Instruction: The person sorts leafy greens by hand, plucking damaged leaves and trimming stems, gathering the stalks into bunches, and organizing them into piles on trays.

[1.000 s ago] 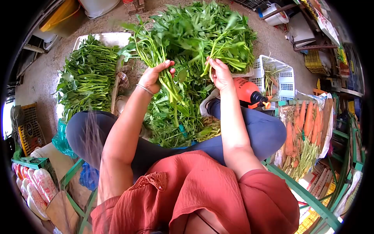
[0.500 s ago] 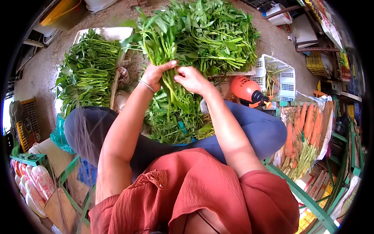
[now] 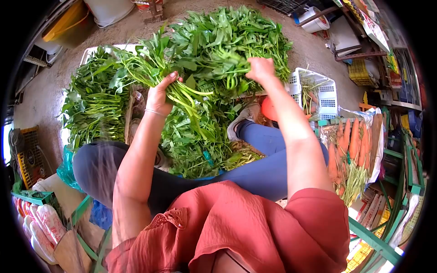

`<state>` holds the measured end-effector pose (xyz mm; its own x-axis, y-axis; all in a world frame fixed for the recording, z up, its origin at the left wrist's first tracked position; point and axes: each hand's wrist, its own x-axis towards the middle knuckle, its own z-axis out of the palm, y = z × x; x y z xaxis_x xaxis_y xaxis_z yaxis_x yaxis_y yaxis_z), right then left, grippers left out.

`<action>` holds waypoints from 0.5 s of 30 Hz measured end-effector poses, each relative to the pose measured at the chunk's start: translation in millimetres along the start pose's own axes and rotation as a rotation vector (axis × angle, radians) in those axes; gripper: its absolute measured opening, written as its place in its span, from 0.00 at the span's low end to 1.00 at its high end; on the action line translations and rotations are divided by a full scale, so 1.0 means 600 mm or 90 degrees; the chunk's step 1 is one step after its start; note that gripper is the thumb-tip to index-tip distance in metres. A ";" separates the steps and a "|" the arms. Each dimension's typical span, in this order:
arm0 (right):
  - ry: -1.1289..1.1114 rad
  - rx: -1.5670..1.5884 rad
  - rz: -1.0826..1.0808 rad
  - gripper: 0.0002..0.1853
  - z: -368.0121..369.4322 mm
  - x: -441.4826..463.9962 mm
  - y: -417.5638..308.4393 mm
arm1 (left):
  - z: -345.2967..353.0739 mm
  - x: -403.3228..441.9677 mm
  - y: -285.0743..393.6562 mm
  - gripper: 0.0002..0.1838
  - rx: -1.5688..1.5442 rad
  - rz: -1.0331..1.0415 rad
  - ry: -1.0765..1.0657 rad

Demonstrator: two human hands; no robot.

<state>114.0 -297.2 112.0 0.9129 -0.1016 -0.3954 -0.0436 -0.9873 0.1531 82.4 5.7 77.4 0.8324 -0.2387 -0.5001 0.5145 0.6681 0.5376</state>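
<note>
My left hand [image 3: 159, 95] is closed around a bunch of water spinach [image 3: 148, 68], its leaves pointing up and left and its cut stems fanning out below. Over the right side of a large heap of the same greens [image 3: 214, 34], my right hand [image 3: 262, 70] is closed on some water spinach stems, slightly smeared by motion. More loose greens [image 3: 193, 141] lie between my legs. To the left, bunches of greens [image 3: 98, 98] are stacked in a white tray [image 3: 87, 55].
A red spray bottle [image 3: 268, 109] is partly behind my right forearm. Beside it stands a white crate [image 3: 327, 93] with scraps. Carrots [image 3: 355, 141] lie at the right near a green metal frame [image 3: 378, 241]. Buckets [image 3: 70, 25] stand at the back left.
My right hand has left the bunch and moved right to the large heap, closing on stems there. My left hand has moved a little left and down with the bunch, now tilted left.
</note>
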 end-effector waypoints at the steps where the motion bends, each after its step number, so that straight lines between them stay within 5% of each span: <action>1: -0.014 0.084 0.030 0.18 -0.032 -0.006 0.004 | -0.001 0.000 0.001 0.11 -0.002 0.001 0.004; 6: -0.002 0.648 -0.062 0.22 -0.131 -0.023 0.077 | -0.004 -0.004 0.007 0.10 -0.062 -0.024 0.029; 12: -0.249 1.257 -0.021 0.23 -0.092 0.008 0.122 | 0.002 -0.004 0.005 0.11 -0.033 -0.039 0.027; 13: -0.240 1.287 -0.034 0.28 -0.057 0.020 0.119 | 0.001 -0.004 0.003 0.11 -0.032 -0.038 0.027; 15: -0.007 0.938 0.326 0.35 0.018 0.050 0.102 | 0.000 -0.006 0.000 0.13 0.000 -0.066 0.001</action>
<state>134.6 -362.2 99.8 0.6743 -0.4463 -0.5883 -0.6887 -0.0925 -0.7191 79.3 6.6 79.3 0.7741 -0.3059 -0.5543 0.5983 0.6396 0.4826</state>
